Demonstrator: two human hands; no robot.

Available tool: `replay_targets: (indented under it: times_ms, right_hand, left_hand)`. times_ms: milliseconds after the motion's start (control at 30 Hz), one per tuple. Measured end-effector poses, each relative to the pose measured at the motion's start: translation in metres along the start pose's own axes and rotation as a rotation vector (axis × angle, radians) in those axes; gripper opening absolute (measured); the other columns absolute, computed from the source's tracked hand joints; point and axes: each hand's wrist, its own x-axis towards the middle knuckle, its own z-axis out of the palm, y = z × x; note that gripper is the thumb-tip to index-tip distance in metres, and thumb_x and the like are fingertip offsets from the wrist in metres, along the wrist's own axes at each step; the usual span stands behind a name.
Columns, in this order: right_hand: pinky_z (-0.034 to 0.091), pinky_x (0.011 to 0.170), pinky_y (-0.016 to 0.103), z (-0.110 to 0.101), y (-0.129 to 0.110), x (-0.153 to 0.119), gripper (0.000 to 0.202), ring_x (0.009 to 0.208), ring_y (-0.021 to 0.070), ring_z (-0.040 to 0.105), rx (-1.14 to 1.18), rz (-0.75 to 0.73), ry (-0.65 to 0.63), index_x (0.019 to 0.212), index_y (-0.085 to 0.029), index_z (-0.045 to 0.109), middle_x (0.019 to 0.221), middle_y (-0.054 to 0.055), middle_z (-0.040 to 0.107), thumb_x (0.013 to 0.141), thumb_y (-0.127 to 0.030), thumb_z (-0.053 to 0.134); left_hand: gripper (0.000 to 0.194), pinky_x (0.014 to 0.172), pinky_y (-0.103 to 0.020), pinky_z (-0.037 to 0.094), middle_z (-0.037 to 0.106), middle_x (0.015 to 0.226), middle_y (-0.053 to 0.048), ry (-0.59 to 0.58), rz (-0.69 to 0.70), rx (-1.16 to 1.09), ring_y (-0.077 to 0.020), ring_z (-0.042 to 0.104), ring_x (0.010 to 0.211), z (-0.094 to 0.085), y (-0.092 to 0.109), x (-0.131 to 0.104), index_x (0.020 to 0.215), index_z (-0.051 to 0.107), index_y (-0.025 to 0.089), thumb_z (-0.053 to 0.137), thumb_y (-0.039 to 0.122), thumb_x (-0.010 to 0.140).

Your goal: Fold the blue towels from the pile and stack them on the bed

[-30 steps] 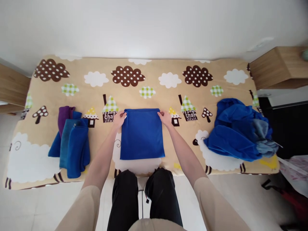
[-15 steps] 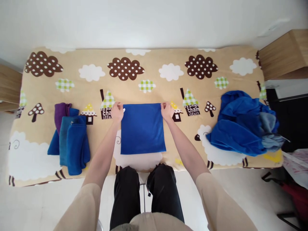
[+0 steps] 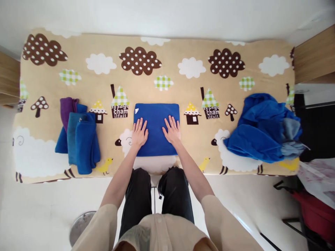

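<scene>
Where I look down through the head camera, both grips are open: left hand point(image 3: 140, 133) and right hand point(image 3: 172, 131), each palm down, fingers spread, pressing lightly on one blue cloth point(image 3: 156, 136) and pinching nothing.

Item: the blue cloth, mid-surface, near the front edge; roughly rectangular, flat, matte, soft-looking, with straight edges and a small white tag point(image 3: 136, 111) by its far left corner.

Support: a long padded surface under a tan printed cover point(image 3: 143, 89), smooth, with white clouds, brown dotted clouds, green-checked shapes, little houses, mushrooms, sheep and yellow chicks.

To the left: a group of folded cloths, overlapping, plush in look; one purple point(image 3: 68, 112), one teal point(image 3: 74, 139), one blue with rounded folds point(image 3: 85, 146).

To the right, well apart from the hands: a loose blue heap point(image 3: 256, 129), crumpled and deeply creased, a grey-blue piece point(image 3: 291, 134) bunched at its outer side.

Room: pale plain wall point(image 3: 167, 17) behind; wood-grained furniture at left point(image 3: 9, 76) and right point(image 3: 315, 52); light, glossy floor point(image 3: 39, 209) bearing a round grey object point(image 3: 82, 226), partly hidden by a sleeve. At lower right I list a dark red item point(image 3: 318, 214), beside a crinkled translucent sheet point(image 3: 319, 177) with pinkish print.
</scene>
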Motion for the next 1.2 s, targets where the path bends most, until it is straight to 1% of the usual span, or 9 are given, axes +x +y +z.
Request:
replay_targets:
  times_ms: [100, 167, 267, 467, 600, 733, 833, 967, 1200]
  right_hand:
    - [0.007, 0.135, 0.059, 0.004, -0.011, -0.015, 0.065, 0.167, 0.0306, 0.008, -0.009, 0.081, 0.042, 0.169, -0.017, 0.032, 0.179, 0.011, 0.014, 0.111, -0.046, 0.033]
    - [0.009, 0.135, 0.058, 0.005, -0.010, -0.040, 0.063, 0.167, 0.0295, 0.008, -0.018, 0.002, 0.011, 0.169, -0.019, 0.033, 0.179, 0.010, 0.015, 0.111, -0.045, 0.034]
    - [0.011, 0.135, 0.055, 0.003, 0.009, -0.086, 0.061, 0.167, 0.0271, 0.014, -0.042, -0.146, -0.069, 0.168, -0.023, 0.037, 0.178, 0.008, 0.021, 0.111, -0.046, 0.037]
    - [0.020, 0.132, 0.056, -0.004, 0.057, -0.140, 0.059, 0.162, 0.0299, 0.027, 0.004, -0.041, -0.004, 0.161, -0.018, 0.046, 0.172, 0.015, 0.036, 0.110, -0.046, 0.039]
    - [0.041, 0.118, 0.054, 0.006, 0.057, -0.157, 0.053, 0.135, 0.0322, 0.056, 0.093, 0.179, 0.166, 0.144, -0.016, 0.061, 0.141, 0.019, 0.064, 0.108, -0.050, 0.042]
    - [0.047, 0.105, 0.053, 0.012, 0.050, -0.170, 0.057, 0.105, 0.0306, 0.064, 0.154, 0.340, 0.194, 0.136, -0.013, 0.063, 0.102, 0.014, 0.070, 0.105, -0.057, 0.043]
    - [0.048, 0.103, 0.052, 0.008, 0.047, -0.170, 0.061, 0.095, 0.0295, 0.066, 0.231, 0.388, 0.136, 0.136, -0.014, 0.061, 0.088, 0.008, 0.069, 0.102, -0.062, 0.048]
    - [0.050, 0.100, 0.050, -0.006, 0.039, -0.158, 0.062, 0.092, 0.0291, 0.069, 0.389, 0.464, 0.051, 0.136, -0.016, 0.058, 0.087, 0.007, 0.072, 0.096, -0.064, 0.056]
    - [0.046, 0.111, 0.054, -0.014, 0.003, -0.149, 0.054, 0.125, 0.0363, 0.062, 0.378, 0.671, 0.000, 0.134, -0.018, 0.064, 0.126, 0.019, 0.070, 0.092, -0.050, 0.064]
  left_hand:
    - [0.062, 0.136, -0.055, 0.007, 0.015, 0.178, -0.010, 0.014, 0.020, 0.069, -0.0284, 0.008, 0.167, -0.001, 0.007, -0.015, 0.166, 0.040, 0.014, 0.036, 0.035, 0.108]
    - [0.061, 0.136, -0.056, 0.010, 0.016, 0.178, -0.010, -0.024, 0.080, 0.109, -0.0283, 0.008, 0.167, -0.002, 0.009, -0.040, 0.165, 0.041, 0.015, 0.036, 0.035, 0.108]
    - [0.058, 0.136, -0.054, 0.014, 0.023, 0.176, -0.009, -0.097, 0.144, 0.135, -0.0276, 0.017, 0.166, -0.006, -0.004, -0.087, 0.164, 0.045, 0.019, 0.037, 0.035, 0.108]
    - [0.056, 0.135, -0.056, 0.018, 0.031, 0.174, -0.015, -0.018, 0.051, 0.069, -0.0313, 0.025, 0.163, -0.015, -0.039, -0.134, 0.158, 0.052, 0.018, 0.043, 0.036, 0.107]
    - [0.050, 0.127, -0.054, 0.036, 0.052, 0.157, -0.020, 0.111, -0.071, -0.046, -0.0330, 0.044, 0.151, -0.012, -0.041, -0.149, 0.148, 0.059, 0.017, 0.050, 0.040, 0.105]
    - [0.046, 0.105, -0.047, 0.054, 0.066, 0.123, -0.017, 0.125, -0.324, -0.162, -0.0293, 0.066, 0.112, -0.014, -0.037, -0.172, 0.135, 0.065, 0.016, 0.058, 0.045, 0.100]
    - [0.047, 0.095, -0.043, 0.057, 0.069, 0.109, -0.012, 0.049, -0.503, -0.251, -0.0249, 0.068, 0.092, -0.021, -0.032, -0.173, 0.131, 0.065, 0.017, 0.065, 0.048, 0.095]
    - [0.049, 0.094, -0.040, 0.056, 0.073, 0.104, -0.010, -0.003, -0.693, -0.372, -0.0262, 0.071, 0.096, -0.029, -0.020, -0.155, 0.127, 0.062, 0.016, 0.070, 0.049, 0.091]
    - [0.027, 0.093, -0.040, 0.054, 0.074, 0.091, -0.008, 0.072, -0.718, -0.318, -0.0278, 0.074, 0.096, -0.029, 0.001, -0.154, 0.119, 0.060, 0.020, 0.061, 0.031, 0.094]
